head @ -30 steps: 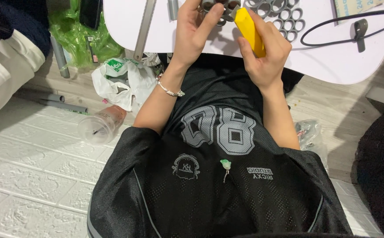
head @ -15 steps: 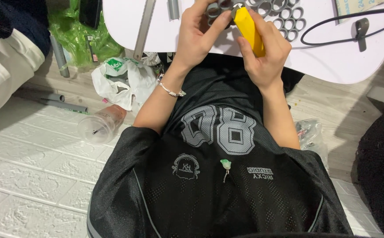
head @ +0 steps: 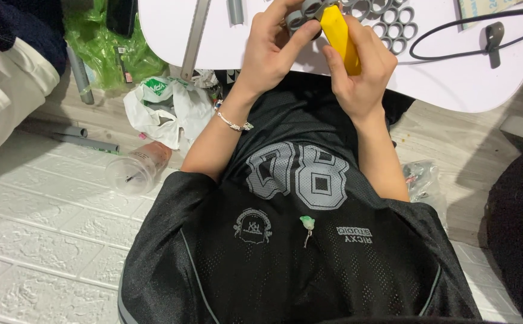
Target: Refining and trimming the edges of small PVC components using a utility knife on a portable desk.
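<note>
Two bare hands meet at the near edge of a white table (head: 453,84), seen from above. Far to the left, off the table, a white sleeve (head: 3,102) of another person shows, then a green plastic bag (head: 102,48) and a crumpled white bag (head: 165,111) on the floor, with a clear plastic cup (head: 132,171) lying on its side below them. A grey metal strip (head: 194,33) slants across the table's left edge.

The left hand (head: 270,54), a thin silver bracelet (head: 233,124) on its wrist, has its fingers curled around a short grey ring of pipe (head: 306,12), the thumb pressed against the yellow tool. The ring is mostly hidden by the fingers, so its shape is hard to tell beyond a dull grey round rim.

The right hand (head: 360,75) is closed around the yellow tool (head: 340,39), a smooth, bright yellow, oblong handle tilted with its upper end touching the ring at the table's near edge.

Just right of the hands lies a cluster of more grey rings (head: 393,24), packed side by side. Further right a black cable (head: 471,39) loops across the table toward its right edge.
</note>
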